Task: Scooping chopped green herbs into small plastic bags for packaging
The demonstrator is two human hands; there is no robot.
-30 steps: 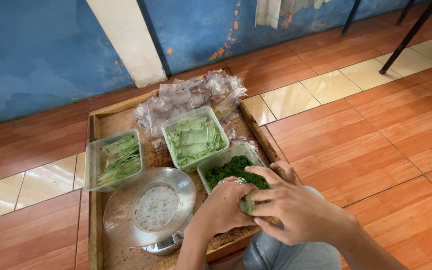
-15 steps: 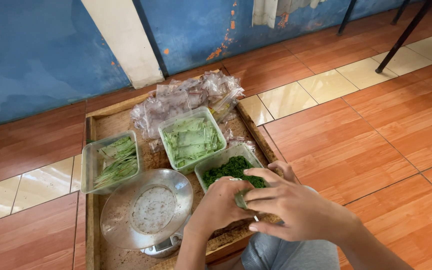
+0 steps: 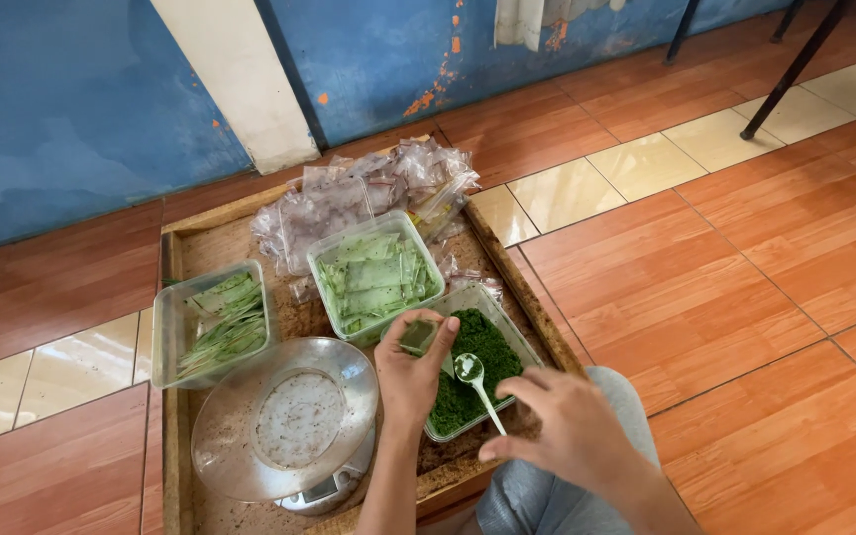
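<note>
My left hand pinches a small folded green leaf piece over the near corner of a clear tub of dark green ground matter. My right hand holds a small white spoon by its handle, the bowl resting over the same tub. Both hands sit at the front right of a wooden tray on the floor.
On the tray are a clear tub of flat pale green leaf pieces, a tub of green strips, a scale with a metal bowl and a heap of small plastic bags. Metal furniture legs stand far right.
My hands were pressed together over the dark green tub; now they are apart, the left lifting the leaf piece and the right holding the spoon over the tub.
</note>
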